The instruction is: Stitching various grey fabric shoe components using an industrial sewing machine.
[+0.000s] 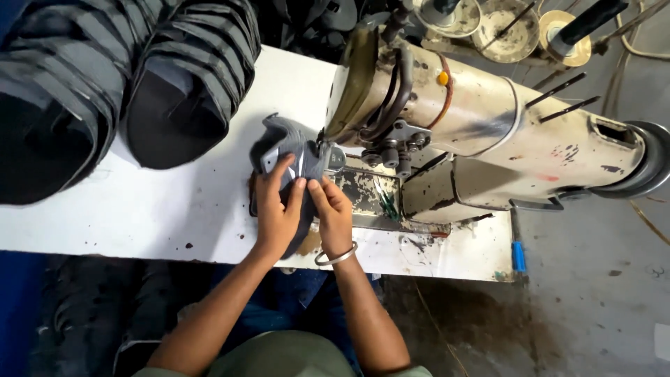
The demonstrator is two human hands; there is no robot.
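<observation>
Looking down from my head, I see both my hands on a dark grey shoe upper [289,157] that lies on the white worktop [174,209] at the needle end of an old cream sewing machine [481,132]. My left hand [276,209] lies over the near side of the piece, fingers curled and pressed against the fabric, the forefinger stretched up along it and the thumb meeting my other hand at the middle. My right hand [333,209] is pressed together, its thumb and fingertips pinching the edge of the upper just beside the machine's foot; a silver bangle [336,256] sits on that wrist. The far tip of the upper curls upward, away from me, and its right edge touches the machine's head; whether the needle is in the cloth I cannot tell. Under the piece is the machine's worn, paint-chipped bed plate [366,199]. Up to the left on the worktop stand two stacks of dark shoe uppers [105,77], well apart from my hands. A small blue object [518,256] hangs at the worktop's near right edge. Beyond the machine's top are round thread stands [513,24]. Below, the grey floor [593,307] shows to the right.
</observation>
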